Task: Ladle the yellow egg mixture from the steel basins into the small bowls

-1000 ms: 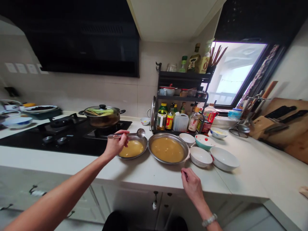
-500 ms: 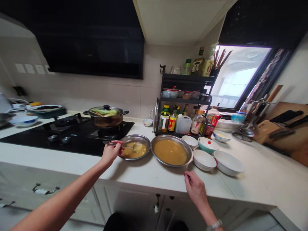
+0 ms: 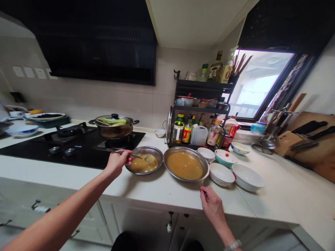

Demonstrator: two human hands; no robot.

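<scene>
My left hand [image 3: 118, 162] is closed around the handle of a metal spoon [image 3: 141, 157]. The spoon's bowl is at the surface of the yellowish-brown liquid [image 3: 142, 166] in the smaller round metal pan [image 3: 158, 169]. Just right of it, nearly touching, sits a larger metal pan [image 3: 167, 168] filled with similar brown liquid [image 3: 184, 165]. Over the counter's front edge, below the larger pan's right side, my right hand [image 3: 211, 204] is curled shut, apart from the pan, and nothing shows in its fingers.
White bowls [image 3: 222, 174] and a green-sided bowl [image 3: 225, 158] stand right of the pans. Behind them is a black rack [image 3: 204, 111] with bottles and jars. A lidded pot [image 3: 114, 129] sits on the black gas hob [image 3: 78, 153] at left. Knives and a wooden block [image 3: 290, 141] are far right.
My left hand has shifted slightly left and up with the spoon, whose bowl stays in the smaller pan. My right hand has hardly moved.
</scene>
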